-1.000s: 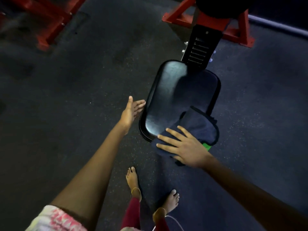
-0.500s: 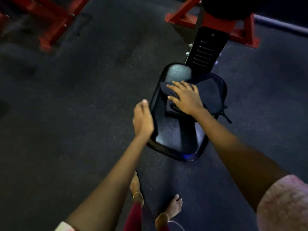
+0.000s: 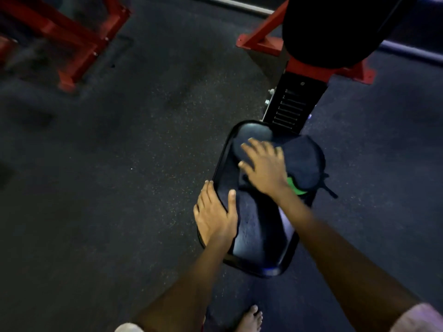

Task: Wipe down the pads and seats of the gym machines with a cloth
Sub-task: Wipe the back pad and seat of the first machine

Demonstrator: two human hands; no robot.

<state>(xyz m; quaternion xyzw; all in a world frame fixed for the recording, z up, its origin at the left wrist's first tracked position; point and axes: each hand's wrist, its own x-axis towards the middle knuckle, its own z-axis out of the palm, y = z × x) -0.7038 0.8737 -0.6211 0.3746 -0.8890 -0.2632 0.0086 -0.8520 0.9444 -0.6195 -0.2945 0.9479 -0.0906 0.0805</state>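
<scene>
One black seat (image 3: 254,226), one dark cloth (image 3: 302,161), two hands (left (image 3: 215,216), right (image 3: 263,166)), one bare foot (image 3: 250,319)

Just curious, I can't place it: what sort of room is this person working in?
Most likely a gym: a padded black seat on a red steel machine frame, another red frame, and dark speckled rubber flooring.

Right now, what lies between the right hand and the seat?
In the head view, a dark cloth lies under the right hand, spread flat on the black seat.
</scene>
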